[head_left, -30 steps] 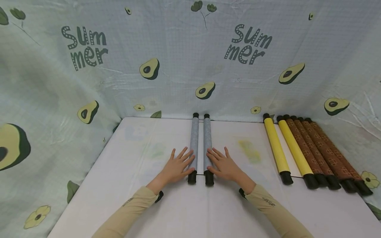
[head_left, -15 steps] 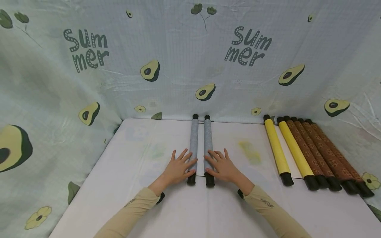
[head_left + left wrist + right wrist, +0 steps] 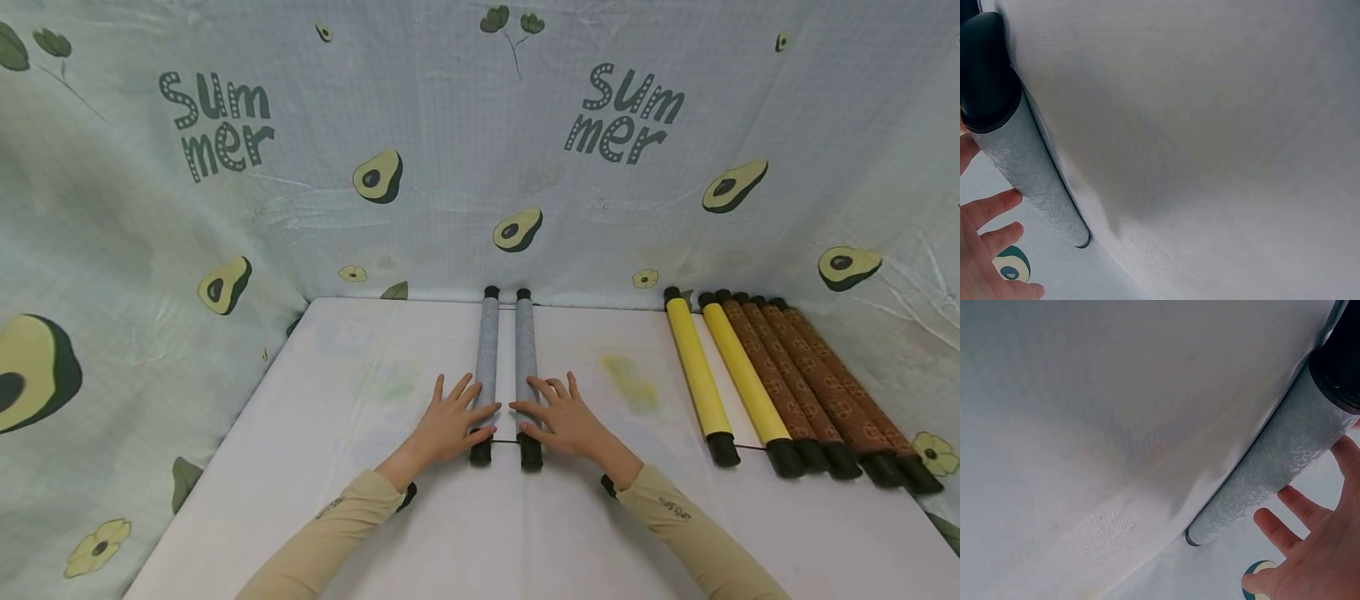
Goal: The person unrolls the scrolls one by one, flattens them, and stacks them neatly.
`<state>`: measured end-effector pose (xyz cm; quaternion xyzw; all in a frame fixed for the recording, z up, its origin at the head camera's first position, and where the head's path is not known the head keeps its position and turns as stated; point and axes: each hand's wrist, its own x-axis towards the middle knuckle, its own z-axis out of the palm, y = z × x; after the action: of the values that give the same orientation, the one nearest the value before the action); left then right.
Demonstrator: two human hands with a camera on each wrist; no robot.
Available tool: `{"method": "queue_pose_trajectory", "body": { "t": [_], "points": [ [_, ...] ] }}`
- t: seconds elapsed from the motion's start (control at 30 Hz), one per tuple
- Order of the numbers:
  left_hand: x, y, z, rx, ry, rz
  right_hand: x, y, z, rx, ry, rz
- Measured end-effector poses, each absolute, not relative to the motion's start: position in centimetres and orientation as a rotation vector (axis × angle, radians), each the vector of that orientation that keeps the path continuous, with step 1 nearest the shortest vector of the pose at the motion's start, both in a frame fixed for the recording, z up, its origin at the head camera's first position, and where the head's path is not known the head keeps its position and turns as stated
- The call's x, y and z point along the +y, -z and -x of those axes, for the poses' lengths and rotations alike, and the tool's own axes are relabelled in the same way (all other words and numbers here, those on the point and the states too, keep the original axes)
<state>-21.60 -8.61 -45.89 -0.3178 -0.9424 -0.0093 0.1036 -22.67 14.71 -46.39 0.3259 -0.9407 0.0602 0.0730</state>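
Observation:
A small grey-blue patterned scroll lies in the middle of the white table, its left roll (image 3: 488,342) and right roll (image 3: 526,342) parallel with a narrow gap between. Black knobs cap both ends of each roll. My left hand (image 3: 446,422) rests on the near part of the left roll, fingers spread. On the right roll, near its front knob (image 3: 531,454), my right hand (image 3: 566,422) lies with fingers fairly straight. In the left wrist view, fingertips touch the side of the roll (image 3: 1035,169); the right wrist view has fingers (image 3: 1300,506) against the other roll (image 3: 1272,450).
At the right stand two yellow rolls (image 3: 697,367) joined by a thin cord, lying beside several brown patterned rolls (image 3: 825,387). A cloth backdrop (image 3: 450,100) printed with avocados rises behind the table and at its sides.
The two grey-blue rolls have moved slightly apart, widening the gap. The fingers of both hands have shifted inward across the tops of the rolls.

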Motion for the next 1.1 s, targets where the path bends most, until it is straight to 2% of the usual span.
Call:
{"method": "queue_pose_trajectory", "body": {
  "t": [1.1],
  "points": [
    [-8.91, 45.76, 21.3, -2.758, -0.038, 0.968, 15.75, 46.36, 22.56, -2.808, -0.199, -1.005]
  ]
}}
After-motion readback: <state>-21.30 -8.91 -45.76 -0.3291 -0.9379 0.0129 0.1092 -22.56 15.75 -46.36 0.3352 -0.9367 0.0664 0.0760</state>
